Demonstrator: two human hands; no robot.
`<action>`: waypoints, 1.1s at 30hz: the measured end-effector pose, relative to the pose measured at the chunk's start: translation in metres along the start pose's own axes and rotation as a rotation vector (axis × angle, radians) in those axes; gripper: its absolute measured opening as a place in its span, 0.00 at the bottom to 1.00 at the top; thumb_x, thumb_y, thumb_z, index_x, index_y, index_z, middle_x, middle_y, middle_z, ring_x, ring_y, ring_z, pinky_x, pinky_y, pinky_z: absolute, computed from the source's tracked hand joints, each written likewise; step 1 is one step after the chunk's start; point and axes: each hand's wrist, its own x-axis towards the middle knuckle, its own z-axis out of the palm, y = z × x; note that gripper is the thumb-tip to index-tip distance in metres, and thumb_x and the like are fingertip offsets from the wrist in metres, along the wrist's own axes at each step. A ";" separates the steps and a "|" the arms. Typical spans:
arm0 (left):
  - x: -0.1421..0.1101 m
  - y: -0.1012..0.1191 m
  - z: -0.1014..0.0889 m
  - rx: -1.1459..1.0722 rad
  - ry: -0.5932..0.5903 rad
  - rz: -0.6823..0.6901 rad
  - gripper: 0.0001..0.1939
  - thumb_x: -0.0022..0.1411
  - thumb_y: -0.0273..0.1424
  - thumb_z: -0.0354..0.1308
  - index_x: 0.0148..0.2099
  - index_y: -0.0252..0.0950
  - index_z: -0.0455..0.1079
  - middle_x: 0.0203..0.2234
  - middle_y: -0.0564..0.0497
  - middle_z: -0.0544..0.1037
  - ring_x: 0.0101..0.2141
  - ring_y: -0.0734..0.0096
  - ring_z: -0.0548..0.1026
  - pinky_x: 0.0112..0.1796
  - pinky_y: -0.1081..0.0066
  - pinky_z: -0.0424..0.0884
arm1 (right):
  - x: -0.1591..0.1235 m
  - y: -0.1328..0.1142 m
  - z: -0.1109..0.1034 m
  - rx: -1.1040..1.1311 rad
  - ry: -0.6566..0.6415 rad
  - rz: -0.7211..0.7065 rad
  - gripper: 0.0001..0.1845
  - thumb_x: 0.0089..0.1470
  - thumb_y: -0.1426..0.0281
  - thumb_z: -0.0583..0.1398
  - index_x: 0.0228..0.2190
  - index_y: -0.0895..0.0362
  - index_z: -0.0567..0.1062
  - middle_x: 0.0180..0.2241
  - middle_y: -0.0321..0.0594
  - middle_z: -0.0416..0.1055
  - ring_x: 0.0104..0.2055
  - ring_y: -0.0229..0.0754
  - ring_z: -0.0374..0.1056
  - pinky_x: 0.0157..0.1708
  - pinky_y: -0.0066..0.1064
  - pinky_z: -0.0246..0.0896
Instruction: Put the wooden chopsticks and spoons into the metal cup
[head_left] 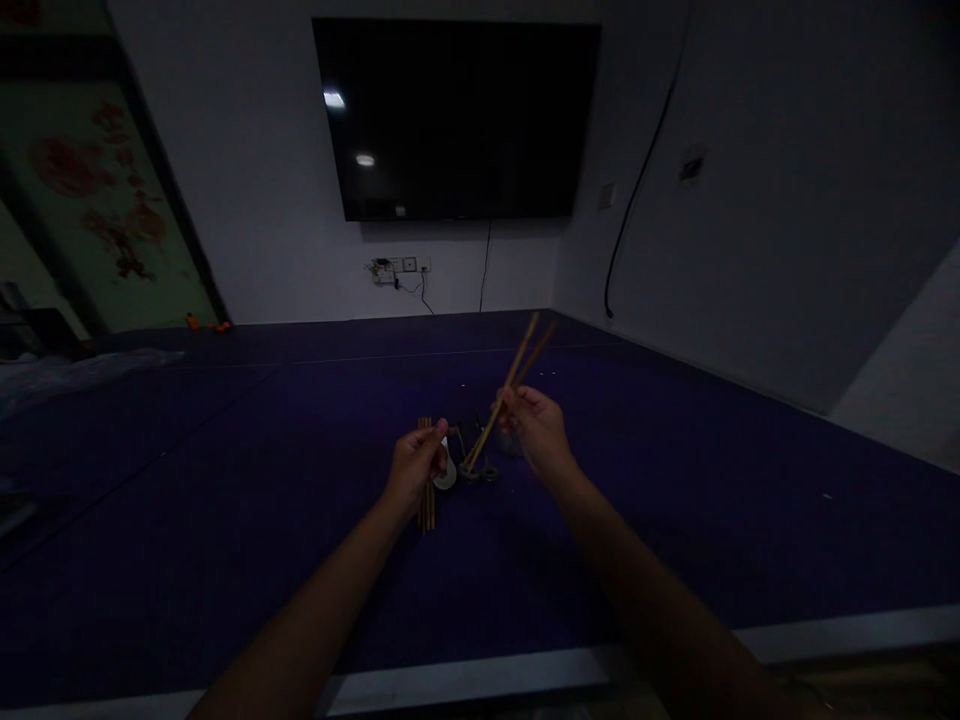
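Observation:
My right hand (541,432) is closed round a pair of wooden chopsticks (523,350), tilted with the upper ends spread slightly apart. Their lower ends reach down to a dark object with two rings (481,473), which looks like scissors. My left hand (415,465) is closed in a pinch, thumb against fingers; whatever lies between them is too dark to make out. Beneath and beside it, several more chopsticks (427,510) lie side by side on the purple surface. A white spoon (447,474) rests just right of my left hand. Behind my right hand, a greyish round container (510,442) is partly hidden.
The wide purple surface (247,540) ends at a pale front edge (465,680). Crumpled clear plastic (82,372) lies at the far left, with small orange items (206,324) at the back. A television (465,120) hangs on the wall above sockets (401,267); a black cable (637,190) dangles at right.

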 end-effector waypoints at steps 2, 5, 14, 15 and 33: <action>0.000 -0.001 -0.002 -0.001 0.025 0.010 0.30 0.45 0.56 0.57 0.31 0.31 0.72 0.11 0.59 0.61 0.12 0.85 0.54 0.15 0.78 0.47 | 0.008 -0.006 -0.012 -0.027 0.188 -0.121 0.17 0.46 0.55 0.60 0.25 0.57 0.67 0.20 0.34 0.69 0.19 0.33 0.64 0.21 0.25 0.61; -0.001 -0.001 -0.005 -0.016 0.071 0.030 0.30 0.45 0.57 0.56 0.29 0.31 0.71 0.10 0.59 0.60 0.12 0.84 0.54 0.16 0.78 0.48 | 0.016 -0.011 -0.029 -0.101 0.432 -0.252 0.18 0.46 0.55 0.60 0.25 0.57 0.66 0.21 0.35 0.70 0.22 0.37 0.68 0.25 0.29 0.66; 0.001 0.003 -0.012 0.015 0.228 0.094 0.31 0.45 0.60 0.53 0.25 0.33 0.69 0.11 0.59 0.60 0.14 0.82 0.57 0.16 0.78 0.50 | 0.018 0.003 -0.043 -0.463 0.461 -0.239 0.20 0.48 0.53 0.57 0.27 0.59 0.70 0.25 0.43 0.73 0.26 0.43 0.71 0.26 0.33 0.66; 0.001 0.002 -0.012 0.017 0.230 0.092 0.31 0.45 0.60 0.53 0.25 0.33 0.69 0.11 0.58 0.60 0.14 0.82 0.57 0.16 0.78 0.50 | 0.018 0.005 -0.044 -0.510 0.468 -0.238 0.21 0.49 0.53 0.57 0.27 0.60 0.71 0.25 0.44 0.74 0.27 0.43 0.71 0.26 0.33 0.65; 0.004 -0.001 -0.012 -0.005 0.211 0.049 0.32 0.44 0.61 0.53 0.24 0.32 0.69 0.10 0.58 0.61 0.13 0.82 0.57 0.16 0.78 0.49 | 0.025 0.021 -0.057 -0.980 0.494 -0.142 0.21 0.48 0.56 0.57 0.26 0.62 0.78 0.24 0.48 0.74 0.26 0.45 0.68 0.26 0.32 0.55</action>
